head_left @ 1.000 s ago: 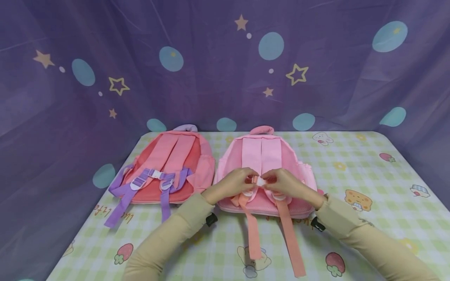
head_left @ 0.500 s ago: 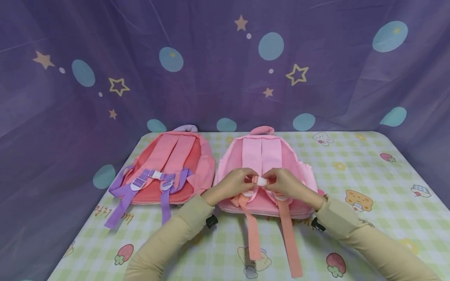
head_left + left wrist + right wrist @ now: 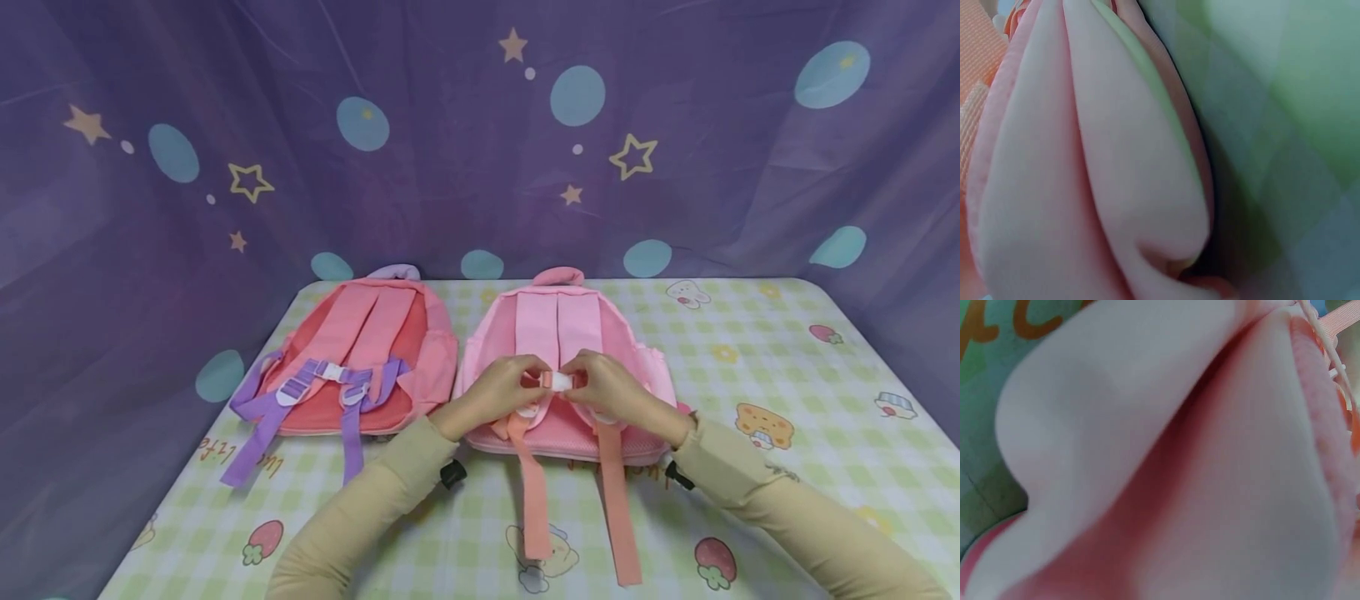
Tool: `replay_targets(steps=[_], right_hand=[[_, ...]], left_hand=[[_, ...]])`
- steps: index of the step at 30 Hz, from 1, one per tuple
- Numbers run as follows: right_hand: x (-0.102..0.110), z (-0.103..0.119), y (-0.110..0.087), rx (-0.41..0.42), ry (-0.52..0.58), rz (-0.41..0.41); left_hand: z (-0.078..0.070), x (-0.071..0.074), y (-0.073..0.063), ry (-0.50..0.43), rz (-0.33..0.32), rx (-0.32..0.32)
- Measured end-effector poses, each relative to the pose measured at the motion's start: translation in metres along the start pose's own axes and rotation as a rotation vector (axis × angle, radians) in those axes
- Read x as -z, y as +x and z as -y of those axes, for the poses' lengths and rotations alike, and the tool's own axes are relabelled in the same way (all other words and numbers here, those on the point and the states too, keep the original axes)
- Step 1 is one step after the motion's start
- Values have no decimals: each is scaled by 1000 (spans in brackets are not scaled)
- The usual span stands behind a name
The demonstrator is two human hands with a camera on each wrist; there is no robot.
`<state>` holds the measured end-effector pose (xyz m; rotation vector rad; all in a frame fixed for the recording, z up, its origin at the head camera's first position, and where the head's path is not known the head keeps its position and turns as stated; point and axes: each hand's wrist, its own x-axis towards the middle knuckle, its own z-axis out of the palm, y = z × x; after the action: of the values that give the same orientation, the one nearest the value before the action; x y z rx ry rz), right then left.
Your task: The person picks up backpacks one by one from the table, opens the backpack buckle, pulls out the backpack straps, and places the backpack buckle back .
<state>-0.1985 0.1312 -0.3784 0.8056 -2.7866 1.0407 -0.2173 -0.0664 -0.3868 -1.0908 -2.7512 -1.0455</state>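
Note:
A light pink backpack (image 3: 630,442) lies back side up on the table, its two shoulder straps (image 3: 537,325) running down the middle. Across them sits a white plastic buckle (image 3: 558,382) on orange webbing. My left hand (image 3: 498,390) pinches the buckle's left end, where the webbing meets it. From the other side my right hand (image 3: 618,392) pinches its right end. Two orange strap tails (image 3: 536,517) hang over the front edge. Both wrist views show mostly the backpack's pale side fabric (image 3: 1129,156), close up; the fingers are out of sight there.
Left of it lies a coral backpack (image 3: 307,423) with purple straps (image 3: 352,442) joined by a white buckle (image 3: 333,372). Under both is a green checked tablecloth (image 3: 810,467) with printed strawberries. A purple curtain (image 3: 450,200) hangs behind.
The white buckle has come up slightly and lies more level between my fingertips. Both orange strap tails have swung a little to the left. My hands keep their pinch.

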Motion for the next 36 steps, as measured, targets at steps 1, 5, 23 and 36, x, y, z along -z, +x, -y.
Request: replay_targets(steps=[1,5,23,36], right_hand=[[0,0,0,6,-5,-2],[0,-1,0,29,-27,-7],[1,-7,-5,177,-126,-5],[5,-8,-6,163,-117,26]], left_hand=[[0,0,0,1,-4,-5],[0,0,0,1,-14,-20],[-4,-1,1,61,-23,-57],[-2,2,0,75,-14,-31]])
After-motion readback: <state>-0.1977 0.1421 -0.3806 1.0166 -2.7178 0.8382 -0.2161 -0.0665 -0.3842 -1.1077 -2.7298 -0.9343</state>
